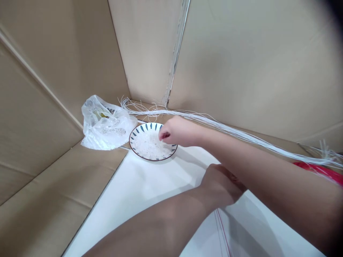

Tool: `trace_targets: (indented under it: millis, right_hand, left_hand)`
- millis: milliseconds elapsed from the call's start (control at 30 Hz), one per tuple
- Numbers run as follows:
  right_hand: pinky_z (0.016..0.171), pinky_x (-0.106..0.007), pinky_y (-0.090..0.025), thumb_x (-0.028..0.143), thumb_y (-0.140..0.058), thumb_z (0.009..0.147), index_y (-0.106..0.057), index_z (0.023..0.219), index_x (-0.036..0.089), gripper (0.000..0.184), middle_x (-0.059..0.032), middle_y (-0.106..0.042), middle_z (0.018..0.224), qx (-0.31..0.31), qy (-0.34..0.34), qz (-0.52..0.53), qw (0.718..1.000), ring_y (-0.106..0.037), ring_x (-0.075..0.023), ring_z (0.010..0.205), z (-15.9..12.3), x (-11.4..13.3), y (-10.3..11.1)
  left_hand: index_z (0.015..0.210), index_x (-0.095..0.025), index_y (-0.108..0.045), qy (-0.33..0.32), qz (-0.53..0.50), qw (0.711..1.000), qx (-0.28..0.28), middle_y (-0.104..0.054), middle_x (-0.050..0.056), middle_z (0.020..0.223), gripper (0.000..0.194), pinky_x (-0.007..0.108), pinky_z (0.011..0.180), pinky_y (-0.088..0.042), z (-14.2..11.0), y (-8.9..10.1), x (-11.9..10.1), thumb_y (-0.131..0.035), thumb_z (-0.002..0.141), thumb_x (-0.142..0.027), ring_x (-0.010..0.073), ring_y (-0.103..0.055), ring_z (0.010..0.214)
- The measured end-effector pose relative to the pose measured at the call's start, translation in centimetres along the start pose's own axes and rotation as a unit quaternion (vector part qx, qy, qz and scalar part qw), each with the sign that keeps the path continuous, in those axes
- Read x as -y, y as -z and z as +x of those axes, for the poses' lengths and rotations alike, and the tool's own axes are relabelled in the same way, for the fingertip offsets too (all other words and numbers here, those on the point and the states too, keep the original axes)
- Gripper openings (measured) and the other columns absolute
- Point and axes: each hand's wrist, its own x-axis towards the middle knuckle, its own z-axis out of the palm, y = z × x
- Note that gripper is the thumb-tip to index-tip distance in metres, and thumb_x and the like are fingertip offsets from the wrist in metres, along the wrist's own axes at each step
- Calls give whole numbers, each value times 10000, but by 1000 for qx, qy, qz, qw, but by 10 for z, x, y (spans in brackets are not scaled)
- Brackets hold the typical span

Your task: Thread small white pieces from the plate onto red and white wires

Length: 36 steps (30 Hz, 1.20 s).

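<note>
Our right hand (pixel 178 131) pinches white beads in the plate (pixel 139 130) at eleven o'clock, our left hand (pixel 219 185) clenches thin strings (pixel 222 228), and nothing looks threaded yet

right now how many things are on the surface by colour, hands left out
white: 3, the bag, the bundle of strings, the beads as one heap
blue and white: 1, the dish
red: 1, the strings
total: 5

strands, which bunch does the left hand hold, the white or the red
The thin red strands run out from under the left hand. The long bundle of white strands lies apart along the cardboard wall, behind the right forearm.
</note>
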Motion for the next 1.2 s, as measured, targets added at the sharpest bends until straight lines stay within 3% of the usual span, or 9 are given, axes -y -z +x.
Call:
trace_targets:
  millis: [100, 233, 300, 367, 500, 600, 900, 1033, 1200]
  right_hand:
    - [640, -253, -445, 114, -624, 820, -812, 800, 221, 218, 26, -759, 759, -72, -105, 8, 992, -645, -140, 680, -50, -30, 13]
    - [605, -263, -480, 255, -669, 854, -825, 851, 213, 161, -5, -788, 788, -186, -297, 24, 936, -697, -193, 704, -138, -74, 5]
    - [631, -278, -493, 211, -610, 887, -825, 884, 175, 219, -49, -799, 800, -185, -327, 7, 927, -724, -220, 734, -174, -81, -13]
    - [709, -268, -511, 138, -598, 876, -820, 848, 192, 229, -42, -814, 843, -152, -314, -1, 937, -739, -208, 773, -196, -75, -37]
    - [700, -260, -489, 53, -529, 877, -778, 759, 188, 306, -64, -784, 811, -91, -270, -31, 958, -707, -192, 740, -208, -55, -79]
    - [736, -260, -497, 27, -510, 885, -782, 818, 173, 316, -89, -776, 863, -77, -265, -47, 960, -708, -199, 799, -211, -51, -94]
    - [929, -333, -564, -6, -508, 882, -766, 1200, 135, 433, -152, -749, 1241, -97, -234, -64, 965, -701, -253, 1049, -234, -51, -113]
    - [930, -346, -588, 3, -494, 901, -765, 1210, 114, 427, -155, -759, 1224, -142, -210, -69, 965, -716, -267, 1061, -238, -52, -120]
    - [934, -360, -613, 70, -499, 939, -794, 1143, 170, 373, -87, -791, 1180, -189, -237, 5, 953, -752, -252, 1059, -239, -54, -113]
  left_hand:
    - [761, -167, -641, -14, 138, 989, -43, -598, -35, 700, 182, 258, 594, -485, -6, 7, -14, -725, 911, -227, 102, -500, 586]
    - [850, -155, -677, -89, 236, 963, -96, -687, 4, 853, 118, 348, 801, -566, 2, 26, -33, -722, 927, -232, 159, -651, 807]
    - [905, -151, -688, -109, 259, 952, -123, -711, 29, 931, 148, 376, 838, -582, 12, 35, -37, -690, 965, -287, 175, -678, 867]
    - [954, -145, -691, -120, 275, 943, -145, -716, 40, 960, 182, 393, 848, -587, 20, 40, -37, -671, 982, -323, 184, -690, 888]
    - [943, -143, -692, -139, 295, 936, -134, -715, 31, 927, 194, 378, 817, -591, 25, 40, -33, -679, 978, -333, 174, -689, 844]
    - [889, -146, -684, -147, 303, 933, -128, -702, 15, 867, 192, 367, 803, -583, 21, 38, -34, -690, 969, -320, 166, -677, 809]
    - [765, -169, -677, -170, 302, 931, -116, -677, -13, 741, 122, 309, 723, -497, 15, 36, -37, -706, 870, -225, 147, -605, 700]
    - [730, -195, -682, -176, 302, 930, -113, -690, -10, 724, 114, 279, 661, -446, 14, 35, -37, -660, 828, -249, 142, -577, 676]
    - [732, -198, -679, -175, 297, 932, -111, -693, -6, 737, 119, 272, 654, -438, 13, 35, -37, -646, 815, -277, 143, -581, 684]
